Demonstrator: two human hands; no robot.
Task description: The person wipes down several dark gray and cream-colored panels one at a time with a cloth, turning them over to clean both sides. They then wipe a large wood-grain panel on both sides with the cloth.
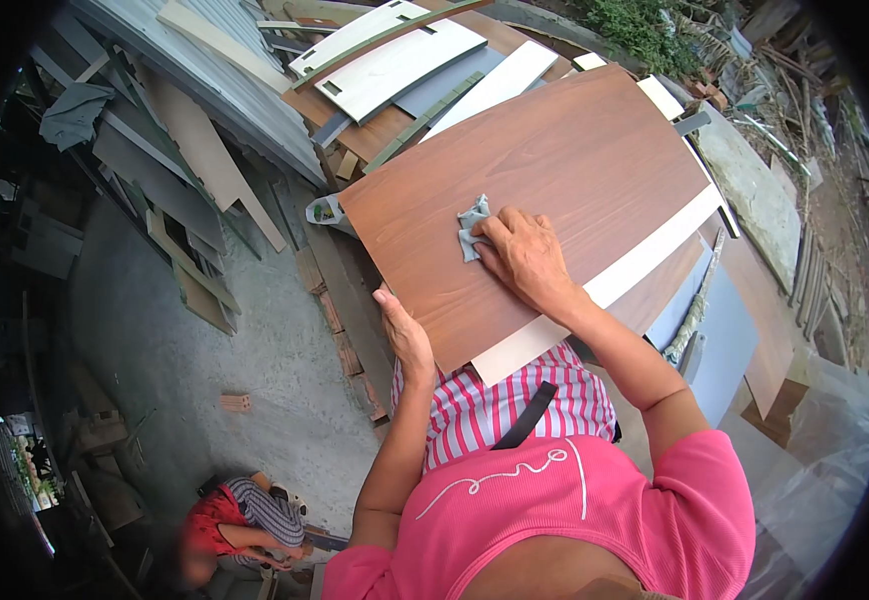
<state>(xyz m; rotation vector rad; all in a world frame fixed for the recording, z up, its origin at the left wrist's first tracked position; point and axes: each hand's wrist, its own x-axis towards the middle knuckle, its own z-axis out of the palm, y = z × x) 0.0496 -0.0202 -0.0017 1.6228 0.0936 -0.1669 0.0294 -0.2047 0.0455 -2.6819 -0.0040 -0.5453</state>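
Observation:
A large brown wood-grain board (555, 160) lies over a stack of panels in front of me. My right hand (530, 255) is on top of it, fingers bent and closed on a crumpled grey-blue cloth (472, 228) that touches the board's surface. At the board's left edge, near the lower corner, my left hand (407, 335) grips the edge, with its thumb showing and its other fingers hidden underneath. A cream-white strip (645, 250) runs along the board's near side.
White slotted panels (395, 50) and green-edged strips lie beyond the board. Leaning boards (170, 150) stand at the left. Blue-grey panels (720, 330) and clear plastic sheeting (825, 440) are at the right. Another person (250, 520) is low at the bottom left, near a brick (236, 401).

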